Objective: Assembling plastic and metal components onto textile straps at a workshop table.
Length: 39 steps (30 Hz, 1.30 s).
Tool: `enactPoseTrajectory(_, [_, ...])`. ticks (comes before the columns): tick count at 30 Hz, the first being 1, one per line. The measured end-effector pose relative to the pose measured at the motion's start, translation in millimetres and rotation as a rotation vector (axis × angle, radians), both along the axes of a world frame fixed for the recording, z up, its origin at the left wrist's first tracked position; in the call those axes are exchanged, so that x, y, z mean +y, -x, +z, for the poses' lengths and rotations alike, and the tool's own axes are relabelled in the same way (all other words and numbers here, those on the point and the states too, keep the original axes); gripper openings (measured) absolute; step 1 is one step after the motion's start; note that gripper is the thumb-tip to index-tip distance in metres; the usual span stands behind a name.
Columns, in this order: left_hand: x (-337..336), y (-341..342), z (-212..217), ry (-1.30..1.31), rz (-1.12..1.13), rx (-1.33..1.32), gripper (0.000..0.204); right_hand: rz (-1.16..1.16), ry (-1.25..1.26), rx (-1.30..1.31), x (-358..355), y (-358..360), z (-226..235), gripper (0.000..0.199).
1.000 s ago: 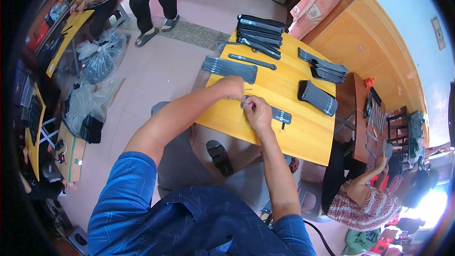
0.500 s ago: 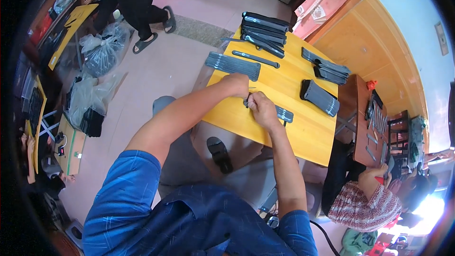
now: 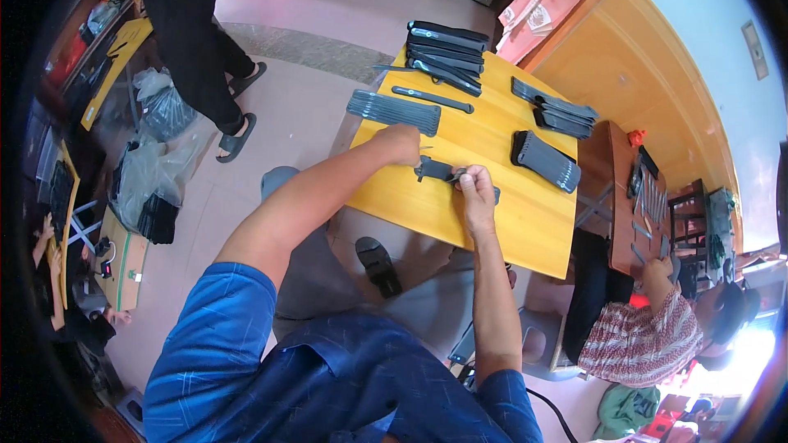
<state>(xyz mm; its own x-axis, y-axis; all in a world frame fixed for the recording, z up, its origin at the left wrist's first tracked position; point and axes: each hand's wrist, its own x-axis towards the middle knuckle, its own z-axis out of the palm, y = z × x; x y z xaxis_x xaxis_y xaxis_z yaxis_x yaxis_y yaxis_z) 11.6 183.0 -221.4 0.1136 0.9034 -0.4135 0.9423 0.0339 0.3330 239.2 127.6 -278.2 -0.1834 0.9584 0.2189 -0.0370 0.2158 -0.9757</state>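
Note:
My left hand (image 3: 400, 145) is closed above the yellow table, with a thin pointed tip (image 3: 426, 148) sticking out past its fingers; the rest of that thing is hidden. To its right, my right hand (image 3: 478, 197) pinches the right part of a short black strap (image 3: 433, 168). The strap's left end lies free, just below my left hand. Beyond my left hand is a row of dark straps (image 3: 394, 111) side by side. A single long black strap (image 3: 433, 99) lies farther back.
On the yellow table (image 3: 525, 234) are a pile of black straps (image 3: 446, 56) at the back and two more bundles (image 3: 546, 162) (image 3: 555, 108) at the right. A person in black trousers (image 3: 185, 41) stands far left. Another person (image 3: 644, 336) sits at right by a brown table (image 3: 606, 172).
My hands have moved apart, and the black strap now shows between them. The person in black trousers has come nearer and to the left. The view has shifted slightly.

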Motion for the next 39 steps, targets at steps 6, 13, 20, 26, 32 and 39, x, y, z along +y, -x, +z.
enactPoseTrajectory(6, [0.8, 1.8, 0.1, 0.015, 0.007, 0.024, 0.047, -0.093, 0.147, 0.566, -3.6, -63.1, 15.2, 0.009])
enactPoseTrajectory(13, [3.1, 0.3, 9.3, 0.052, -0.007, 0.0, 0.05, -0.12, -0.075, 0.948, -3.7, -225.9, 32.8, 0.019])
enactPoseTrajectory(20, [-10.3, 22.8, -6.7, -0.175, -0.045, -0.108, 0.042, -0.683, -0.293, 0.494, -46.8, -290.2, 119.4, 0.008])
enactPoseTrajectory(26, [4.5, 99.5, -7.3, -0.486, 0.366, -0.29, 0.048, -0.428, -0.171, -0.562, -51.4, -192.7, 102.7, 0.002])
enactPoseTrajectory(32, [28.6, 149.4, -44.6, -0.325, 0.798, -0.502, 0.051, -0.218, -0.271, -0.88, -40.6, -141.5, 38.8, 0.01])
enactPoseTrajectory(39, [28.6, 138.4, -62.9, -0.141, 0.861, -1.126, 0.016, -0.455, -0.382, -0.849, -45.6, -124.7, 34.2, 0.023])
